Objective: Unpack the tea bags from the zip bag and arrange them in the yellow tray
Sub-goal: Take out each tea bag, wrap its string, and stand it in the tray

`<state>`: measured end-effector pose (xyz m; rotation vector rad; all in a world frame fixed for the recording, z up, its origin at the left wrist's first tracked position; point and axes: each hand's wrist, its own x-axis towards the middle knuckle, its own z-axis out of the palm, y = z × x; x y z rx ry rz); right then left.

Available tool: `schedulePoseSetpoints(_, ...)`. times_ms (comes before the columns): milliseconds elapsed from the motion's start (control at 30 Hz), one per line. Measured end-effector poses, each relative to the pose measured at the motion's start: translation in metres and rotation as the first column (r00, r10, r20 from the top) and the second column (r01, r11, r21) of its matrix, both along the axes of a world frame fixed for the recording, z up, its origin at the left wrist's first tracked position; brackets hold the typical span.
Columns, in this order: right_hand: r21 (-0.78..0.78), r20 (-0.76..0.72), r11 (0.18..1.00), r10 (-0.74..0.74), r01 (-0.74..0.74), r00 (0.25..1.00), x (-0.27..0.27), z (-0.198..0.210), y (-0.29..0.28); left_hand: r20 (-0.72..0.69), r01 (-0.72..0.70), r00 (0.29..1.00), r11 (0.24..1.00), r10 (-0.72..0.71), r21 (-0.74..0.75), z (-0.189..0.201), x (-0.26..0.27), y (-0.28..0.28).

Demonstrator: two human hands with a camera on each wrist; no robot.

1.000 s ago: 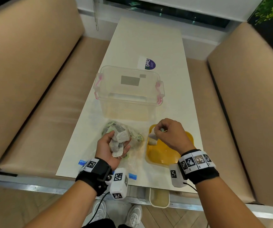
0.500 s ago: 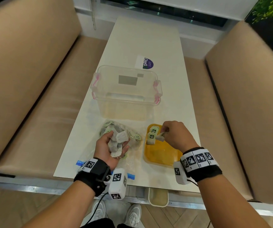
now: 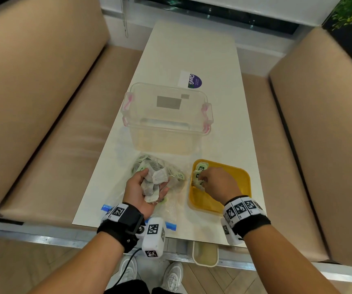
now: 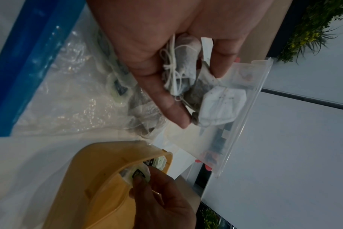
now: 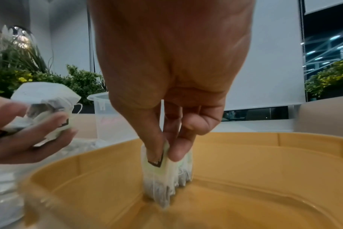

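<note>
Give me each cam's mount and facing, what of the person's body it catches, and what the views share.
Head: worn on the head, looks forward and down at the table; both forearms, hands, shoes show.
Left wrist: looks along the left hand gripping a bunch of tea bags above the zip bag; right fingers show below.
Right wrist: looks along the right hand pinching a tea bag into the yellow tray; left hand at left.
Shared: all three show both hands and the tray.

The right hand pinches a tea bag standing in the yellow tray, while the left hand holds more tea bags.
</note>
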<state>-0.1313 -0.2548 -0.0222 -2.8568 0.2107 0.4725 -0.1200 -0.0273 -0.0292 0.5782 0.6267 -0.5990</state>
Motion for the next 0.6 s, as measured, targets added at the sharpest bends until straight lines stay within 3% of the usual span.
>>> schedulePoseSetpoints(600, 0.045, 0.041, 0.999, -0.005, 0.003, 0.999, 0.003, -0.002, 0.015, -0.009, 0.024, 1.0, 1.0, -0.024, 0.013, 0.0, -0.008, 0.001)
